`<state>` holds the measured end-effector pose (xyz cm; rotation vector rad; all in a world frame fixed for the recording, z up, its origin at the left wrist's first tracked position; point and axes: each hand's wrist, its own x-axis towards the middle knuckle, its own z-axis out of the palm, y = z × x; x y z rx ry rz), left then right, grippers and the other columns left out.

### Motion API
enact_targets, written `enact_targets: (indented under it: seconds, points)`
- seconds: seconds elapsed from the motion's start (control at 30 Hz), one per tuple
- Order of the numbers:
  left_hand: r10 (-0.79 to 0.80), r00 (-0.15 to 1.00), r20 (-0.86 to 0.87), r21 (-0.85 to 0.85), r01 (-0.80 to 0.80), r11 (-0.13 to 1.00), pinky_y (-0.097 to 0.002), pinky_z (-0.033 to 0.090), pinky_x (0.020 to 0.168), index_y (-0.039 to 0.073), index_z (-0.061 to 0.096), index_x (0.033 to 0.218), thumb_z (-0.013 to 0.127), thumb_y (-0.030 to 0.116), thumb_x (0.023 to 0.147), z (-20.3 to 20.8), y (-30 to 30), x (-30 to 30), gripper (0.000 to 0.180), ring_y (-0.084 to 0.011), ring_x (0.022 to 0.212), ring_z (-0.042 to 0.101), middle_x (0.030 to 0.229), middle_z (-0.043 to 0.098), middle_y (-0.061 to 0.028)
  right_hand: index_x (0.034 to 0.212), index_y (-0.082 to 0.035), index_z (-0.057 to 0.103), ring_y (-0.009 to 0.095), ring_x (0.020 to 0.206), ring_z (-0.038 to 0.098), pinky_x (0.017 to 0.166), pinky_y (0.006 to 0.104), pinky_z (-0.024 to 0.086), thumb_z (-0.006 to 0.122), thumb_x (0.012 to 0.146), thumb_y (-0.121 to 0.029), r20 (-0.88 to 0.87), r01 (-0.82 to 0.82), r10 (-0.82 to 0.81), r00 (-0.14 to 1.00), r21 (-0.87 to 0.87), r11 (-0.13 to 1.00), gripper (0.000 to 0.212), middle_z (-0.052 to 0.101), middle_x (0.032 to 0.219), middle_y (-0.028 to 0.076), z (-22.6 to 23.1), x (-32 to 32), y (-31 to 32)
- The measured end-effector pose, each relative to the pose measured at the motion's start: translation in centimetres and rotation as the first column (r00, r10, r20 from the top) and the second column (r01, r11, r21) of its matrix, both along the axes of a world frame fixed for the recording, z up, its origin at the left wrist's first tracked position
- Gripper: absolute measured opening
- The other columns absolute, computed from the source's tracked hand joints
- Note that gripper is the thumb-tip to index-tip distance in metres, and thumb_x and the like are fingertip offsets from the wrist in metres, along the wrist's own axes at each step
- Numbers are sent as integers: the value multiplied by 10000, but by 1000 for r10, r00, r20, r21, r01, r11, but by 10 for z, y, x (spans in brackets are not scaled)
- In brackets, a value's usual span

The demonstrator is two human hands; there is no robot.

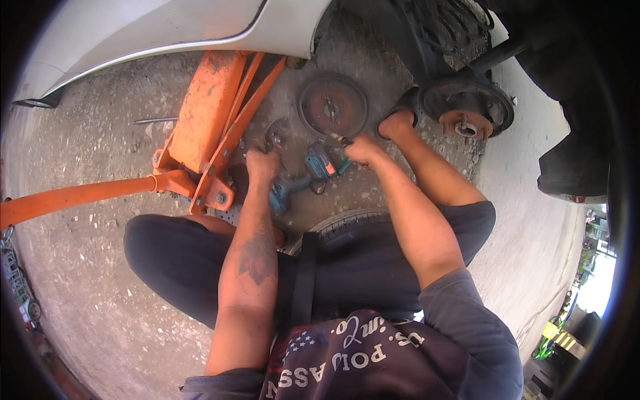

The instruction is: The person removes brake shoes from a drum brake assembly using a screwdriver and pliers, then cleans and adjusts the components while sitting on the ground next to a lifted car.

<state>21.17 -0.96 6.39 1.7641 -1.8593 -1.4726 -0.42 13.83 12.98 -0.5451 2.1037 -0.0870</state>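
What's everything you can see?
ground: one, grey-brown, underneath
car: one, whitish, top left
jack: one, orange, upper left
rod: one, grey, left of jack
disc: one, rusty, upper centre
wheel hub: one, rusty, upper right
power tool: one, teal, centre
block: one, teal and pinkish, centre
stick: one, green, centre
tyre: one, black, below centre
slipper: one, black, near wheel hub
hand tool: one, dark, in right hand
shirt: one, dark, bottom
shorts: one, black, lower half
left hand: one, bare, left of centre
right hand: one, bare, centre
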Motion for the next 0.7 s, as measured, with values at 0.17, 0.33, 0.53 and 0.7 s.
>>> enact_targets:
  seconds: [0.17, 0.33, 0.53, 0.7]
  points:
    - [-33, 994, -107, 55, 39, 998, -412, 509, 857, -126, 629, 1106, 762, 218, 797, -2, 1, 3, 481, -381, 1008, 676, 1048, 684, -292, 1132, -38, 594, 276, 847, 636, 608, 430, 498, 586, 905, -218, 127, 317, -315, 941, -1, 948, 289, 630, 936, 138, -32, -42, 9]
    - [10, 973, -230, 190, 35, 981, -380, 534, 789, -126, 623, 1123, 744, 190, 831, 9, 2, 4, 447, -284, 931, 691, 1007, 699, -223, 1065, -13, 597, 266, 790, 610, 675, 481, 495, 579, 874, -192, 253, 651, -617, 746, -76, 755, 263, 601, 906, 140, -87, -41, 37]
    - [235, 843, -484, 512, 56, 857, -338, 574, 710, -73, 515, 1266, 668, 243, 950, 52, 9, -9, 472, -185, 865, 669, 1066, 666, -129, 1031, 15, 668, 298, 869, 675, 828, 441, 504, 616, 801, -179, -76, 491, -498, 864, -92, 866, 305, 691, 969, 185, -133, -7, 95]
    - [282, 810, -514, 561, 68, 825, -327, 575, 678, -8, 534, 1205, 585, 314, 1006, 67, 11, -17, 382, -160, 808, 651, 1001, 647, -83, 1102, 11, 689, 245, 887, 687, 796, 380, 535, 634, 873, -239, -372, 114, -151, 916, -119, 986, 344, 721, 1007, 162, -78, 17, 60]
